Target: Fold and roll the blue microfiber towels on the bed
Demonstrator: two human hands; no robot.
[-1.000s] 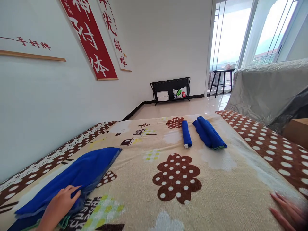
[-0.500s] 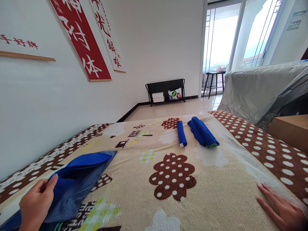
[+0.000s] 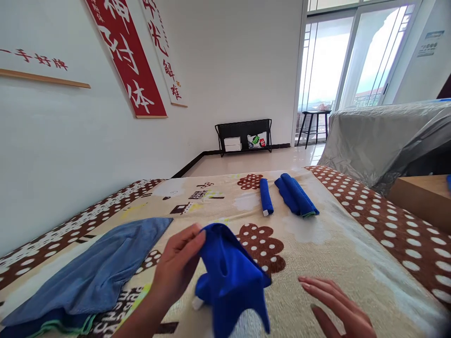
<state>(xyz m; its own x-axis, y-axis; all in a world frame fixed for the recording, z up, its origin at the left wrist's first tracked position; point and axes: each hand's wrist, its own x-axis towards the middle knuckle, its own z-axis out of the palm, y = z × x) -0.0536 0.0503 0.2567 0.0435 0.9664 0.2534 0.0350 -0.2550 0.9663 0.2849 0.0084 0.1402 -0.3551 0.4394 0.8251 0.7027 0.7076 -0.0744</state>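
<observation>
In the head view my left hand (image 3: 181, 263) pinches a bright blue cloth (image 3: 234, 277) by its upper edge, and the fabric hangs down in loose folds above the blanket. My right hand (image 3: 338, 303) lies to the right of that cloth, apart from it, fingers stretched out and holding nothing. On the left a greyish-blue cloth (image 3: 91, 267) is spread on the blanket, with darker green-edged fabric (image 3: 66, 324) showing beneath its near edge. Farther off lie a slim rolled blue cloth (image 3: 267, 197) and a thicker folded blue cloth (image 3: 296, 195).
A beige patterned blanket (image 3: 197, 244) with brown dotted borders covers the surface. A white wall with hanging scrolls (image 3: 130, 61) runs along the left. At the back stands a black rack (image 3: 243, 136); a plastic-covered piece of furniture (image 3: 380, 141) and a brown box (image 3: 419, 202) are at right.
My left hand has lifted the bright blue cloth off the greyish-blue one and carried it right to the middle. My right hand has moved left towards it, off the blanket's right side.
</observation>
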